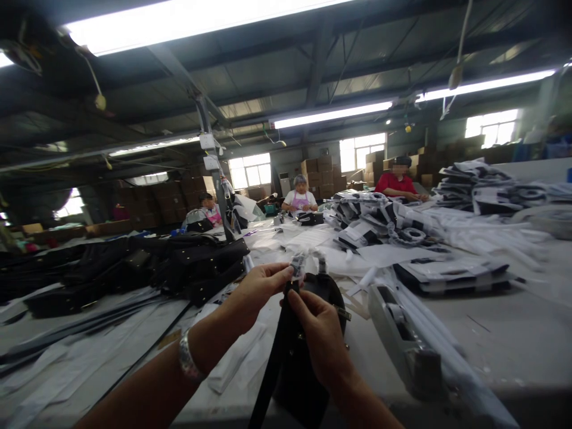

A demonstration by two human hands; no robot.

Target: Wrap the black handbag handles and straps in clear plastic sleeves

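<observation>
A black bag [306,381] stands in front of me at the near table edge, with metal studs on it and a long black strap [270,369] running down its left side. My left hand [259,293] is closed, thumb and fingers pinching a bit of clear plastic wrap [298,263] at the strap's top end. Just below it, my right hand [322,328] grips the strap, thumb forward. What lies under the wrap is too blurred to make out. A bracelet [188,354] circles my left wrist.
Right of the bag stands a grey tape dispenser [402,348]. Black bags [196,268] are heaped at left. Wrapped black-and-white pieces [379,217] are piled at right, with a flat wrapped bag [451,275] nearer. Loose straps [84,325] lie at left. Three people work across the table.
</observation>
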